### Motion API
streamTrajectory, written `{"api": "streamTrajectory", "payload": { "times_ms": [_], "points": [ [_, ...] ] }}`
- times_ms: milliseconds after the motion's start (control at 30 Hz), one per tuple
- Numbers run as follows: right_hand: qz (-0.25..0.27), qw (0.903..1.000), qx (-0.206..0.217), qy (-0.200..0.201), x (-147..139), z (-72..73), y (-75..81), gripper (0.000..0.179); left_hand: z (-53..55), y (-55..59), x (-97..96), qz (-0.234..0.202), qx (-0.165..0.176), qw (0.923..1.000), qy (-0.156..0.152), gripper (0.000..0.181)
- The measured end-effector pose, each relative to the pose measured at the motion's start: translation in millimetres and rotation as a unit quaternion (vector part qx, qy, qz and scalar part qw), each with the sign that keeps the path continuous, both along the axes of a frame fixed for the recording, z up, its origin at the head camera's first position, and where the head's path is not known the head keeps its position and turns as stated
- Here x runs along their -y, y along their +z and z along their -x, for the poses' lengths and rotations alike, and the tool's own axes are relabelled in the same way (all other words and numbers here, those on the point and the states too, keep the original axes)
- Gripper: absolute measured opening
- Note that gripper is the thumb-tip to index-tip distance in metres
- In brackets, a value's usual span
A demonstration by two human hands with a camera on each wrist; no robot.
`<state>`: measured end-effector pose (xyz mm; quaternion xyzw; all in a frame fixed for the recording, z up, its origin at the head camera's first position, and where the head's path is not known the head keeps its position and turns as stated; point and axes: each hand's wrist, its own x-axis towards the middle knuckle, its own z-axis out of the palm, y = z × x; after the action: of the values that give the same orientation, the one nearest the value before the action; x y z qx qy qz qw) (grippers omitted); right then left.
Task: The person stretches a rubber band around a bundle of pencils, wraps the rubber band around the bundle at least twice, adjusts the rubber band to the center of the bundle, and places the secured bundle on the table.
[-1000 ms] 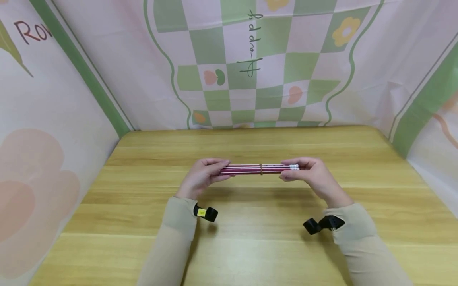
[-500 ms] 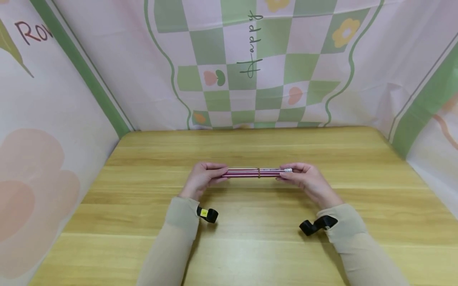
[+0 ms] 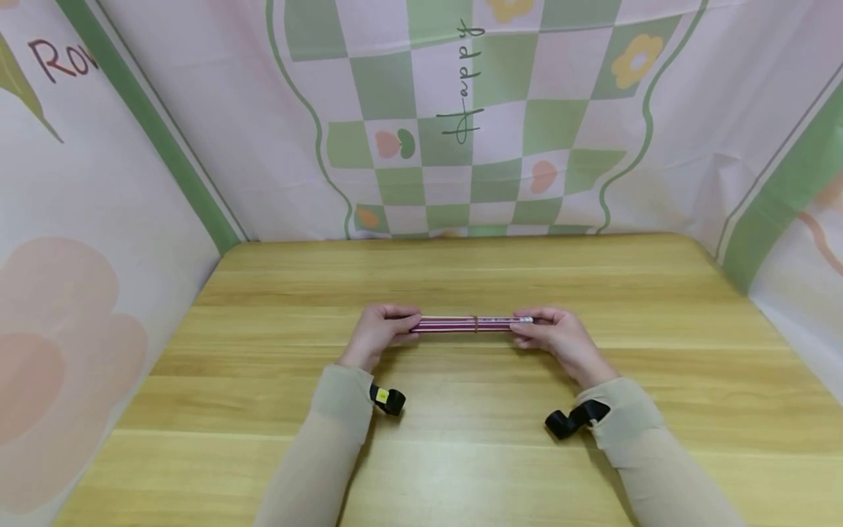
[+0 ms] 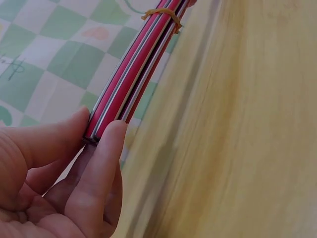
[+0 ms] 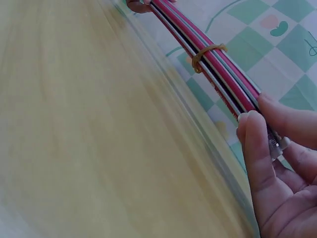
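A bundle of pencils [image 3: 448, 324], dark red with pale stripes, lies crosswise between my two hands over the middle of the table. A brown rubber band [image 5: 208, 53] is wound around its middle. My left hand [image 3: 380, 333] pinches the left end between thumb and fingers; in the left wrist view the dark pencil ends [image 4: 90, 140] sit at those fingertips. At the other end, where silvery ferrules and white erasers [image 3: 526, 320] show, my right hand [image 3: 556, 338] pinches the bundle the same way.
The wood-grain table [image 3: 461, 454] reaches back to a hanging cloth [image 3: 448, 183] with green and white checks. More printed cloth [image 3: 85, 293] closes off the left side, and another the right. A black wrist camera [image 3: 388, 400] is on each sleeve.
Both hands have brought the pencil bundle a little down and nearer the front of the table. My right hand has also shifted left. Each hand keeps its grip.
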<state>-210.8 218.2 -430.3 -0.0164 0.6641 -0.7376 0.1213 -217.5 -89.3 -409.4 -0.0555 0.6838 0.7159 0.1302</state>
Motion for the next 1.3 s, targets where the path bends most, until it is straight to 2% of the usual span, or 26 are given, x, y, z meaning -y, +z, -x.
{"api": "streamTrajectory", "payload": {
  "times_ms": [333, 467, 733, 1100, 1300],
  "points": [
    [-0.053, 0.9985, 0.01, 0.006, 2.4, -1.4, 2.3, 0.027, 2.0, -7.0, -0.3, 0.009, 0.012, 0.9999, 0.002, 0.027],
    [-0.08, 0.9967, 0.005, 0.009, 2.9, -0.6, 0.8, 0.036, 2.3, -7.6, -0.3, 0.012, 0.012, 0.9998, 0.001, 0.028],
    [-0.123, 0.9924, -0.006, 0.007, 4.0, 0.7, -4.4, 0.05, 1.0, -7.6, -3.9, 0.051, 0.002, 0.9987, 0.002, 0.025],
    [-0.114, 0.9935, -0.006, 0.005, 4.2, 0.4, -3.4, 0.053, -0.3, -4.8, -4.4, 0.06, 0.011, 0.9981, 0.001, 0.026],
    [-0.102, 0.9947, 0.007, 0.009, 5.4, -1.2, -1.5, 0.056, -0.8, -5.5, -2.6, 0.048, 0.01, 0.9988, 0.001, 0.027]
  ]
}}
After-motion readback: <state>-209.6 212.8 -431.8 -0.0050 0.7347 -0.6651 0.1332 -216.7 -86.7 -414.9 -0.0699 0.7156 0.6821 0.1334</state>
